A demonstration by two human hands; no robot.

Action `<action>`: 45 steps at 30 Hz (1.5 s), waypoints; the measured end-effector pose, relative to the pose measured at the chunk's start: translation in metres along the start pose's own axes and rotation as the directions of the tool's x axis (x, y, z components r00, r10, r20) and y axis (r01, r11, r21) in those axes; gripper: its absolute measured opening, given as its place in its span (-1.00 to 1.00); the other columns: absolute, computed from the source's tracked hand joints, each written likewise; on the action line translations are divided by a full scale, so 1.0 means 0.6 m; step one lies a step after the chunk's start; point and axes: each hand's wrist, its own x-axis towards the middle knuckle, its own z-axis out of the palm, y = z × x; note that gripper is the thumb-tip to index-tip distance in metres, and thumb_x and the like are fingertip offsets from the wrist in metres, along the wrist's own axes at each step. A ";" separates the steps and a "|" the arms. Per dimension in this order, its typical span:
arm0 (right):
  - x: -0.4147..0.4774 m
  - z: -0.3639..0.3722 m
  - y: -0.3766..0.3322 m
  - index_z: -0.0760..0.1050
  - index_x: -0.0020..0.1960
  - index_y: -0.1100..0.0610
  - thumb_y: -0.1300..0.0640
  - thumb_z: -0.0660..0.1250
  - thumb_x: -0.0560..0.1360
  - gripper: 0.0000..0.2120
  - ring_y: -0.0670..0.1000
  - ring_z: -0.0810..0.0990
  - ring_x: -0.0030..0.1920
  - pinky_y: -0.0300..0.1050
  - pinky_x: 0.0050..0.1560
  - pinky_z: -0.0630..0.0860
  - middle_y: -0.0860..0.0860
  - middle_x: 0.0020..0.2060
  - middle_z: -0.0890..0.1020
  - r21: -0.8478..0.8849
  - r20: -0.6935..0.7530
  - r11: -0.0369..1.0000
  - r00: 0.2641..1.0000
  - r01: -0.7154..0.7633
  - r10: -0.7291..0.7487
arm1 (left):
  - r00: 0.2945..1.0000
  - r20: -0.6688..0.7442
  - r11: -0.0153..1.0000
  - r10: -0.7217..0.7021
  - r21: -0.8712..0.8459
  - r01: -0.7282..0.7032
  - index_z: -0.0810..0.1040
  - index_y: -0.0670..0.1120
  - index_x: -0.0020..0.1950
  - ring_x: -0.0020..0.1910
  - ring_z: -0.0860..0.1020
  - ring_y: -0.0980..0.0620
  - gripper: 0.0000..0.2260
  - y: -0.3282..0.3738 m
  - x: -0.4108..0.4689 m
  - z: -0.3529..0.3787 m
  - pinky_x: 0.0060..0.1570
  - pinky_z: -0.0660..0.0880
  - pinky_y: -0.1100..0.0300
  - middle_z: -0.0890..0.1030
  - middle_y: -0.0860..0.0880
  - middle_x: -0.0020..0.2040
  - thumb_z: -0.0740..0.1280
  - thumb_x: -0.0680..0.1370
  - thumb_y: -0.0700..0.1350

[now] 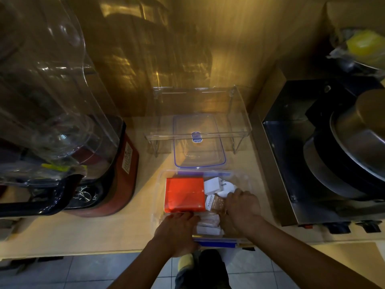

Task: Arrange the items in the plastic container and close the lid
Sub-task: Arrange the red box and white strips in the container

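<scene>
A clear plastic container [159, 185] with blue clips sits open at the counter's front edge. Inside lie an orange box [184, 193] on the left, a white plug adapter [213, 185] at the back right, a brown-and-white packet [214, 202] and several white sachets [208, 224] at the front. Its clear lid [199, 142], blue-rimmed, lies flat just behind it. My left hand [177, 230] rests inside the front left, fingers on the sachets below the orange box. My right hand [242, 207] is inside on the right, fingers curled over items near the adapter; what it grips is hidden.
A red-based blender [108, 176] with a big clear jug stands left. A clear acrylic stand [198, 134] straddles the lid at the back. A steel appliance with stacked pans [333, 163] fills the right. Tiled floor [83, 272] lies below the counter edge.
</scene>
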 end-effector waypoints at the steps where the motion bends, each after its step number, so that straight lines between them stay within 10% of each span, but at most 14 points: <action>1: 0.000 0.001 0.000 0.33 0.30 0.15 0.03 0.18 0.55 -0.63 0.12 0.47 0.22 -0.03 0.17 0.41 0.14 0.24 0.47 -0.050 0.021 0.999 1.000 -0.003 0.004 | 1.000 -0.004 1.000 0.002 -0.003 -0.002 0.27 0.07 0.42 0.34 0.40 -0.02 -0.39 0.000 -0.001 0.000 0.35 0.33 0.03 0.42 0.01 0.39 0.30 0.42 0.24; 6: 0.004 0.004 0.000 0.33 0.28 0.16 0.00 0.16 0.54 -0.63 0.12 0.44 0.19 -0.03 0.17 0.35 0.16 0.21 0.47 -0.134 0.011 0.991 1.000 -0.021 0.023 | 0.999 -0.025 1.000 0.019 0.000 -0.019 0.28 0.07 0.41 0.32 0.42 -0.02 -0.40 0.001 -0.002 0.000 0.33 0.35 0.06 0.44 0.01 0.38 0.30 0.43 0.23; 15: -0.016 -0.083 0.050 0.44 0.21 0.06 0.10 0.31 0.48 -0.69 0.10 0.55 0.18 -0.09 0.05 0.45 0.06 0.19 0.55 0.237 -0.025 0.967 0.994 -0.098 0.107 | 0.998 -0.041 0.998 0.047 -0.028 -0.049 0.27 0.06 0.42 0.32 0.43 0.00 -0.39 0.000 -0.006 -0.003 0.31 0.36 0.07 0.44 0.02 0.38 0.29 0.43 0.25; 22: -0.019 -0.095 0.077 0.59 -0.14 0.12 0.33 0.39 0.41 -0.87 -0.15 0.56 -0.21 -0.35 -0.16 0.47 -0.09 -0.26 0.57 0.733 0.032 0.643 0.933 0.222 -0.358 | 0.968 -0.063 0.789 0.242 -0.568 -0.234 0.40 0.12 0.33 0.20 0.51 0.22 -0.53 -0.004 -0.023 -0.039 0.19 0.45 0.34 0.53 0.19 0.24 0.42 0.45 0.05; 25: -0.005 -0.058 0.053 0.60 -0.09 0.34 0.44 0.36 0.40 -0.89 -0.14 0.55 -0.30 -0.46 -0.27 0.46 0.06 -0.29 0.59 0.824 0.059 0.541 0.926 0.166 -0.374 | 0.999 0.025 0.739 0.048 -0.674 -0.018 0.56 0.05 0.10 0.08 0.59 0.08 -0.74 -0.008 -0.031 -0.056 0.13 0.51 0.18 0.63 0.07 0.08 0.39 0.45 0.06; 31: 0.015 -0.021 0.019 0.61 -0.12 0.29 0.38 0.44 0.37 -0.91 -0.15 0.57 -0.31 -0.26 -0.18 0.51 -0.01 -0.33 0.60 0.918 0.008 0.369 0.923 0.146 -0.385 | 0.887 -0.366 0.887 -0.282 -0.451 0.096 0.45 0.07 0.10 0.01 0.54 0.05 -0.71 -0.002 -0.050 -0.043 -0.11 0.43 0.19 0.58 0.08 0.04 0.29 0.47 0.18; 35: 0.019 -0.013 -0.015 0.61 -0.07 0.12 0.22 0.43 0.43 -0.91 -0.23 0.58 -0.24 -0.36 -0.17 0.50 -0.14 -0.24 0.62 0.894 -0.007 0.394 0.888 0.212 -0.461 | 0.866 -0.495 0.953 -0.068 -0.290 -0.092 0.46 0.06 0.19 0.09 0.51 0.04 -0.68 0.009 -0.053 -0.024 0.00 0.40 0.20 0.58 0.05 0.13 0.21 0.48 0.13; 41: 0.029 0.023 0.006 0.60 -0.16 0.22 0.29 0.29 0.41 -0.89 0.02 0.62 -0.07 -0.04 -0.01 0.56 0.05 -0.11 0.67 0.716 -0.091 0.660 0.968 0.225 -0.232 | 0.924 -0.382 0.981 0.029 -0.166 -0.100 0.33 0.14 0.35 0.21 0.47 0.10 -0.49 -0.003 -0.052 -0.002 0.12 0.39 0.24 0.51 0.10 0.28 0.04 0.49 0.33; 45: 0.022 0.045 0.007 0.52 0.15 0.09 0.18 0.33 0.43 -0.71 0.04 0.57 0.11 -0.01 0.13 0.53 0.03 0.12 0.61 0.603 -0.009 0.736 0.925 0.307 -0.379 | 0.978 -0.202 0.998 0.046 -0.022 -0.052 0.29 0.05 0.38 0.30 0.41 0.08 -0.31 -0.007 -0.041 0.002 0.26 0.34 0.18 0.45 0.07 0.35 0.01 0.42 0.46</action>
